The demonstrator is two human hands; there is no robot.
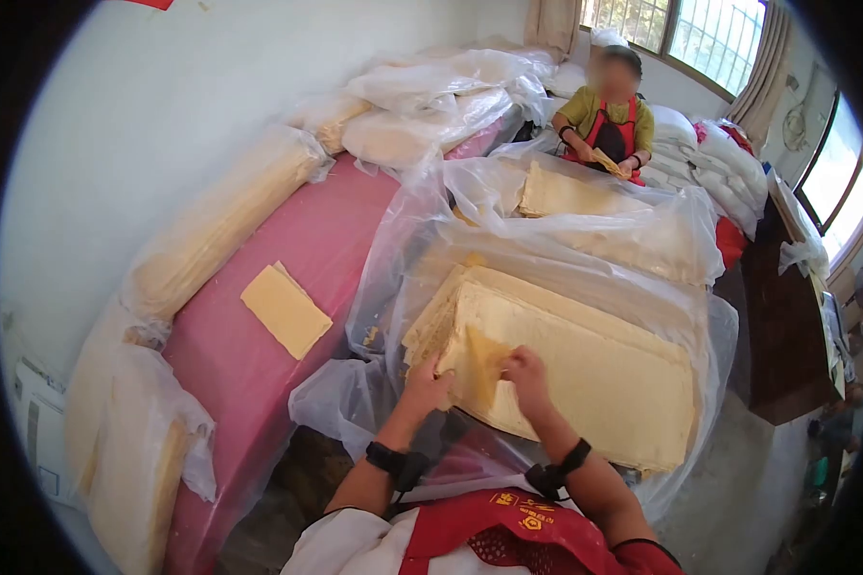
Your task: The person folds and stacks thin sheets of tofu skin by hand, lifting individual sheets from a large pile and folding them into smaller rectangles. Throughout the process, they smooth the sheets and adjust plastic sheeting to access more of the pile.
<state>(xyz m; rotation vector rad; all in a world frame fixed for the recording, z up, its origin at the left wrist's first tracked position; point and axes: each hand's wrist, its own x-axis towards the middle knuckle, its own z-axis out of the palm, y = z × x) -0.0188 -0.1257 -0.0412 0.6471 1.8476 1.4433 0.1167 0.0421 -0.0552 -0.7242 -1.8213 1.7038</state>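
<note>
The lifted sheet [482, 367] lies between the 2 hands: just right of the left hand [425, 385] and just left of the right hand [527, 372]. Each hand is pinched closed on an edge of it. The stack [594, 383] beneath it runs long, rightward past the right hand.
</note>
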